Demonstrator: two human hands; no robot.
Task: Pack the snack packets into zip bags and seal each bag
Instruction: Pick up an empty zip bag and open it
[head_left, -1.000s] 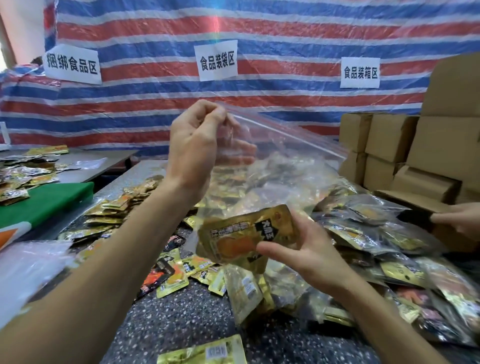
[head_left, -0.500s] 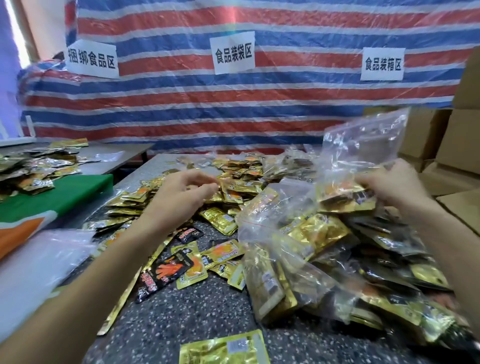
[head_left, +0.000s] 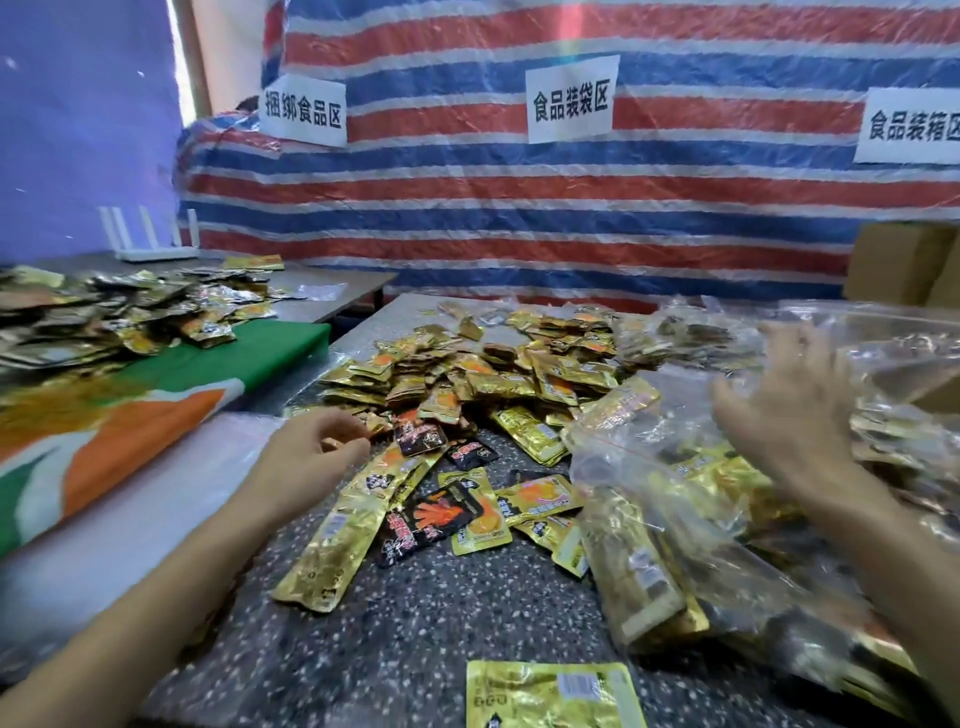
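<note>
Snack pkts (head_left: 467, 387) just beside L hand (head_left: 311, 460)

I am seeing the snack packets (head_left: 467, 384) gleaming as glossy, crinkled gold foil, while a few are showing shiny black film instead. The zip bags (head_left: 701, 545) are showing as thin clear plastic, wrinkled and catching the light. The table (head_left: 415, 623) is looking like speckled grey stone, smooth and matt. The striped tarp (head_left: 519, 208) is shining like woven plastic sheet, and the white signs (head_left: 570, 98) on it are looking like matt paper. The boxes (head_left: 898, 260) are showing dull brown cardboard.
</note>
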